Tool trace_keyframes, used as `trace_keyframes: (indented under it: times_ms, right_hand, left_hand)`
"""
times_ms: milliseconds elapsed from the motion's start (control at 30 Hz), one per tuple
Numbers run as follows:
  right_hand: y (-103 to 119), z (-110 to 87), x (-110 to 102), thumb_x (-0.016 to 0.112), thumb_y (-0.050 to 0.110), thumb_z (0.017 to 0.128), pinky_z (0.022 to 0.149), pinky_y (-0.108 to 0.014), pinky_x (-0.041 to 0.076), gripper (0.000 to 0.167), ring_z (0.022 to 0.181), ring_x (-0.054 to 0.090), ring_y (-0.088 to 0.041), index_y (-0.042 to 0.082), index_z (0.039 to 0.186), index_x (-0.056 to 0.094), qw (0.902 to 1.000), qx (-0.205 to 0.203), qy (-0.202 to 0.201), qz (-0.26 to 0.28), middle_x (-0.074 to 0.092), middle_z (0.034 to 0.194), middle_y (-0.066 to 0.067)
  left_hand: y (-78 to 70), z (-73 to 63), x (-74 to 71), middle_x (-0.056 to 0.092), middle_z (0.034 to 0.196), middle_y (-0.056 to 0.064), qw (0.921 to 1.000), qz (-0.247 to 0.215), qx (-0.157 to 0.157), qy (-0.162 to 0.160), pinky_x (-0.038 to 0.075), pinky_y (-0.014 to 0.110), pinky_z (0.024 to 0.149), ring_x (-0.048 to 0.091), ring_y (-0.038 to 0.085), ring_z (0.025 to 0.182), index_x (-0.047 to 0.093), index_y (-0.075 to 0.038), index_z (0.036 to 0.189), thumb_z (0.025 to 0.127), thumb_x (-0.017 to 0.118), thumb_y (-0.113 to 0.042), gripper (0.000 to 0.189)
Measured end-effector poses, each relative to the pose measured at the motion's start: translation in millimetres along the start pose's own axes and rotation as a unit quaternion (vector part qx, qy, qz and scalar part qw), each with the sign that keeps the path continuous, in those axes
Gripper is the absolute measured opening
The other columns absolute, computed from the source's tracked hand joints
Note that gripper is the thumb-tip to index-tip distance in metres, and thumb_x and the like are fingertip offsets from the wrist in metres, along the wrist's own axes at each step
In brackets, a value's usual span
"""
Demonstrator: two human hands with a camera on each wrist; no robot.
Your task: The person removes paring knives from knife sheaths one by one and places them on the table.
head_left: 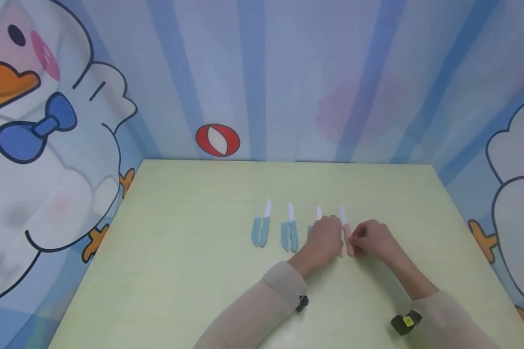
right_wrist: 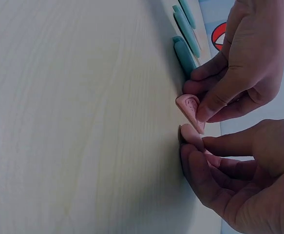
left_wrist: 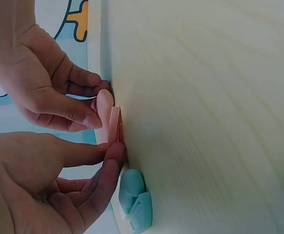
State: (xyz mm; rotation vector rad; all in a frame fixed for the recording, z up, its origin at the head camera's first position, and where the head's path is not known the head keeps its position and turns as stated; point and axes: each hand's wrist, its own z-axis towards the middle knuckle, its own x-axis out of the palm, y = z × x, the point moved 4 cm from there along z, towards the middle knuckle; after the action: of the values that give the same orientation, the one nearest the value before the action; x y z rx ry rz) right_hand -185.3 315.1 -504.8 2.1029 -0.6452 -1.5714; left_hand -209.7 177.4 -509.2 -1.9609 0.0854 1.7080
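Note:
On the table, my right hand [head_left: 375,241] pinches the handle of a pink paring knife [head_left: 346,232] whose light blade points to the far side. Right beside it, my left hand [head_left: 325,238] grips a flat pink knife sheath [right_wrist: 190,109] between thumb and fingers; the head view shows only its tip. Sheath and handle stand side by side in the left wrist view. Left of my left hand lies a blue knife [head_left: 319,212] with a blue sheath [head_left: 309,230], both partly hidden by that hand.
Further left lie two more blue-handled knives [head_left: 293,235] [head_left: 265,230], each with a blue sheath [head_left: 285,236] [head_left: 255,231] on its left side. The pale wooden table [head_left: 179,252] ends at a printed cartoon backdrop [head_left: 297,87] behind and at both sides.

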Motion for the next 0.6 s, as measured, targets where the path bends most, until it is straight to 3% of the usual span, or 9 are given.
trace_keyframes:
  times_ms: [167,367,467,600]
  right_hand:
    - [0,-1.5,-1,0.071,0.012,0.096,0.061,-0.033,0.048,0.017,0.071,0.06,-0.02,-0.002,0.088,0.076,0.9994,-0.017,-0.014,-0.028,0.069,0.075,-0.003]
    - [3,-2.1,-1,0.067,0.015,0.096,0.059,-0.033,0.047,0.019,0.067,0.058,-0.019,0.002,0.083,0.075,0.9971,-0.029,-0.017,-0.069,0.066,0.073,-0.002]
    - [7,-0.6,-7,0.067,0.021,0.098,0.06,-0.034,0.048,0.023,0.068,0.059,-0.02,0.001,0.087,0.075,0.9959,-0.038,-0.005,-0.081,0.067,0.075,-0.004]
    - [20,4.0,-20,0.068,0.028,0.101,0.068,-0.041,0.054,0.034,0.077,0.064,-0.024,-0.006,0.105,0.073,0.9923,-0.058,0.015,-0.108,0.072,0.089,-0.012]
  left_hand:
    - [-2.9,2.6,2.4,0.067,0.079,-0.002,0.9997,0.002,0.02,-0.012,0.053,0.022,0.063,0.061,0.011,0.068,0.071,-0.015,0.084,0.086,0.084,-0.011,0.014]
    - [-1.6,0.2,-2.4,0.066,0.078,-0.002,0.9999,0.0,0.01,-0.007,0.051,0.022,0.06,0.062,0.011,0.067,0.071,-0.013,0.091,0.089,0.083,-0.016,0.013]
    - [5.5,0.3,-13.9,0.064,0.075,-0.003,0.9999,-0.012,0.006,0.004,0.048,0.022,0.057,0.058,0.01,0.063,0.071,-0.011,0.097,0.093,0.081,-0.02,0.015]
    - [28.5,-1.4,-45.5,0.063,0.078,-0.001,0.9992,-0.015,0.008,0.036,0.048,0.025,0.059,0.056,0.012,0.064,0.068,-0.008,0.106,0.096,0.08,-0.027,0.025]
